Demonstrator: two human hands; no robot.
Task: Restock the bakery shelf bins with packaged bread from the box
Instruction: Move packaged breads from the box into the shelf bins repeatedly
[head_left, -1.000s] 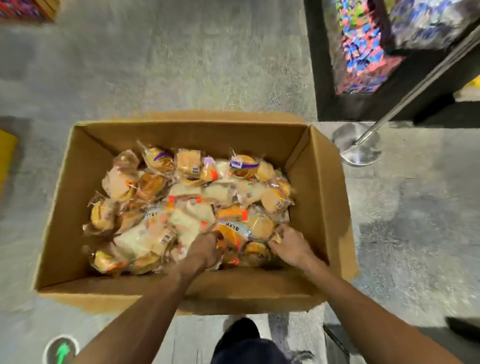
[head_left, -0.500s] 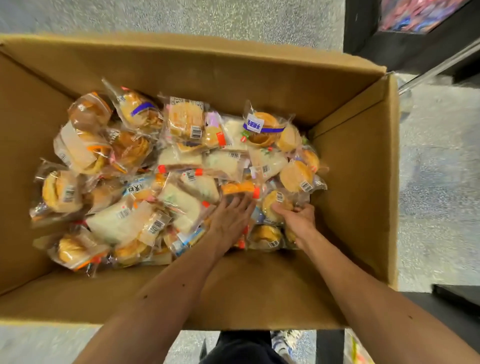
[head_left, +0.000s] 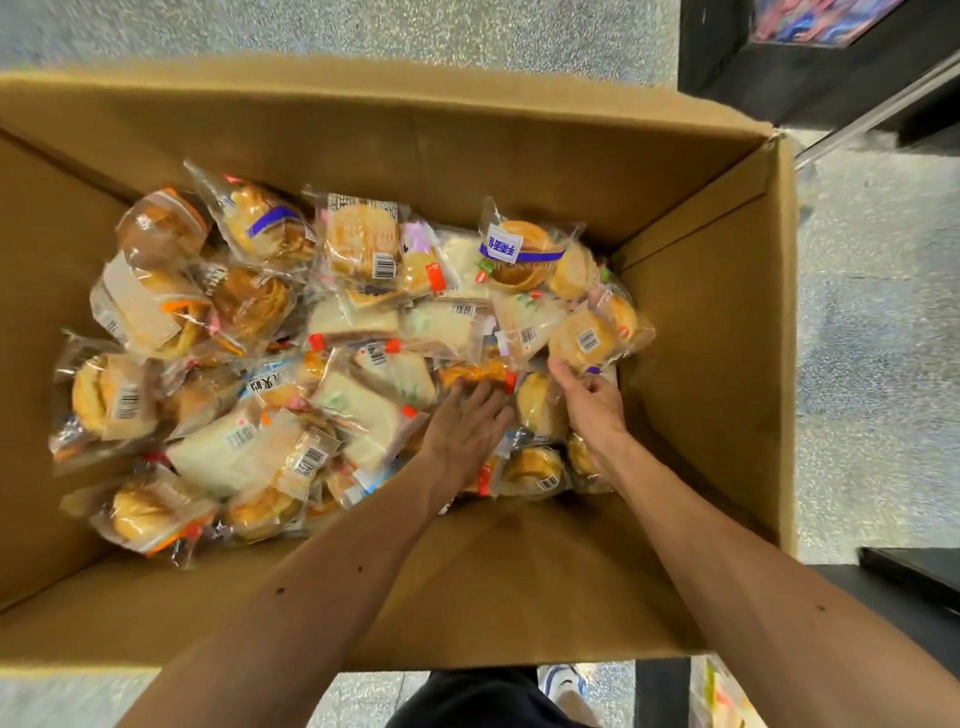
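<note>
1. My left hand (head_left: 465, 426) lies flat, fingers straight, on the bread packets (head_left: 363, 400) inside the box (head_left: 717, 322).
2. My right hand (head_left: 592, 402), just right of it, curls at a bun packet (head_left: 587, 340) ahead of its fingertips; I cannot tell whether it grips.

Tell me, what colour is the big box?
The cardboard box is plain brown, shown best in the head view.

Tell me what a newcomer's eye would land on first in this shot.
The big cardboard box fills the frame, its floor heaped with clear-wrapped bread packets. Near the middle, the left grip, a bare hand, lies flat on the heap. The right grip curls its fingers beside a round bun packet by the right wall; whether it holds anything is unclear.
</note>
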